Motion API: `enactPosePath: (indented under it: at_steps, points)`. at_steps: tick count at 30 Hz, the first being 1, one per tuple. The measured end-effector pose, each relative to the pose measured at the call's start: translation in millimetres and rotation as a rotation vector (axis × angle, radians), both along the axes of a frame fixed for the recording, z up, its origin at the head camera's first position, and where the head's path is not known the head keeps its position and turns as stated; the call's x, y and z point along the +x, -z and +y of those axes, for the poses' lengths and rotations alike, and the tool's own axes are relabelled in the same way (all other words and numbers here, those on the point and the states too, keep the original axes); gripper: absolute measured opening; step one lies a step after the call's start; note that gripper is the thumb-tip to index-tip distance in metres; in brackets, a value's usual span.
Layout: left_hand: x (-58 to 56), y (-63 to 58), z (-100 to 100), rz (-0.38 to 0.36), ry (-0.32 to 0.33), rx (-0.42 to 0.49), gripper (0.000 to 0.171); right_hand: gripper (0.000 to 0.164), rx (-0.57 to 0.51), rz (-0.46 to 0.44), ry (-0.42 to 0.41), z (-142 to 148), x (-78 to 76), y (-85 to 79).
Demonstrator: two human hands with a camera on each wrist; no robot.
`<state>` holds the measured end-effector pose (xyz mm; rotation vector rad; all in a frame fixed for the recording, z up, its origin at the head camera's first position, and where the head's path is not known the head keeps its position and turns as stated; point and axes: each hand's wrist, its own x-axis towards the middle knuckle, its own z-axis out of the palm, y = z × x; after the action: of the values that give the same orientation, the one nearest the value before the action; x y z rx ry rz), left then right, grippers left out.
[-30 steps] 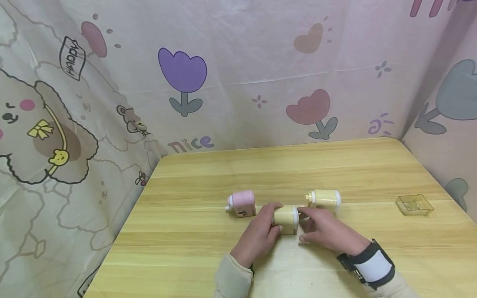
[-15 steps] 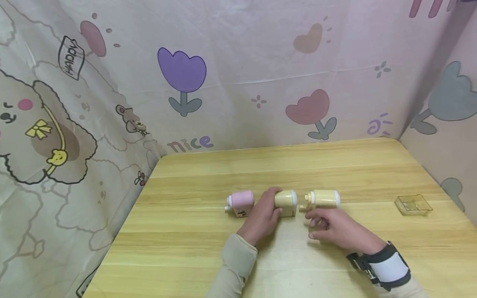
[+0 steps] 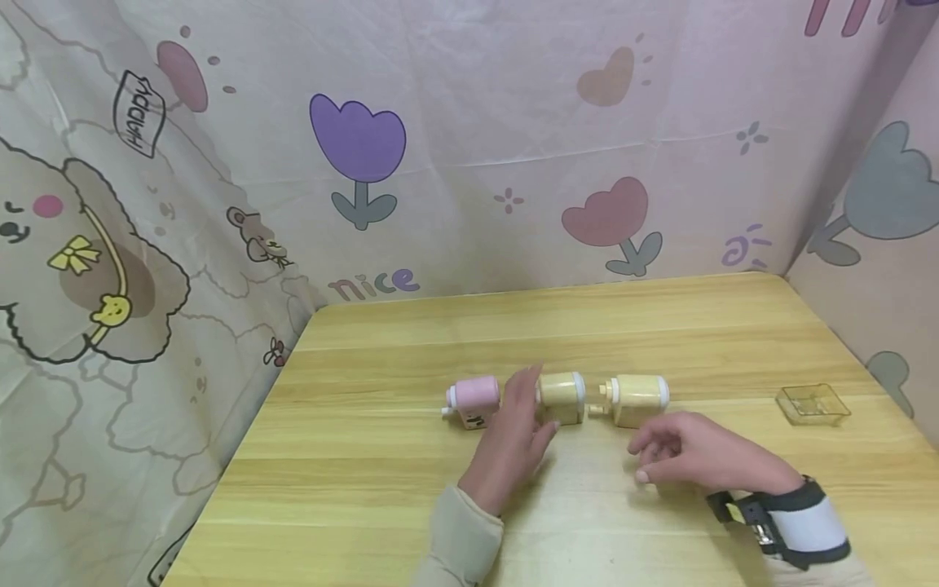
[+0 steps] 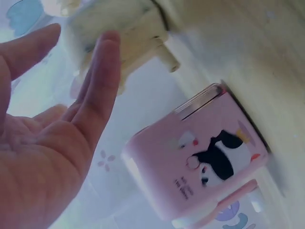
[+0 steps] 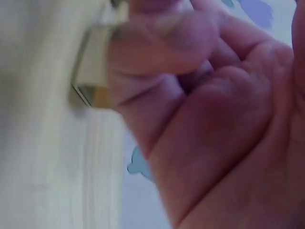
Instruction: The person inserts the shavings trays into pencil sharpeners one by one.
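My little desk corner, cartoon cloth everywhere

I'm at a light wooden table [image 3: 440,522] boxed in by pinkish fabric [image 3: 499,122] with tulips, hearts, a fluffy dog and "nice" printed on it. Soft, even light.

Soft, even light fills the head view with faint shadows on the worktop [image 3: 660,326] and bowed edges, while both wrist views are blurred and washed out.

Surface: light wooden table [image 3: 411,505]
On it, in a row: pink sharpener [image 3: 475,399], two yellow sharpeners [image 3: 563,396] [image 3: 637,399]
Right side: clear tray [image 3: 813,403]
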<state>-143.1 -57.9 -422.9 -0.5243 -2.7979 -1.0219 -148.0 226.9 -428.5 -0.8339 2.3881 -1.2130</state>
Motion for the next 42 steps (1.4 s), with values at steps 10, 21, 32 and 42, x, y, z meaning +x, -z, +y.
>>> enactPosePath:
  at_steps: [10, 21, 32, 42]
  points:
    - [19.5, 0.1, -4.5, -0.050, 0.078, 0.073, 0.037, 0.023, 0.062, 0.097, 0.345, 61.1, 0.0, -17.9]
    - [17.7, 9.1, -6.2, -0.086, 0.136, 0.028, 0.029, 0.056, 0.204, 0.398, 0.936, 112.5, -10.4, -3.0]
    - [16.5, 14.2, -4.9, -0.117, 0.164, 0.027, 0.026, 0.082, 0.447, 0.167, 0.825, 134.3, -15.3, 18.2]
    - [16.5, 14.2, -4.6, -0.139, 0.160, -0.003, 0.028, 0.074, 0.507, 0.112, 0.819, 135.3, -11.3, 16.0]
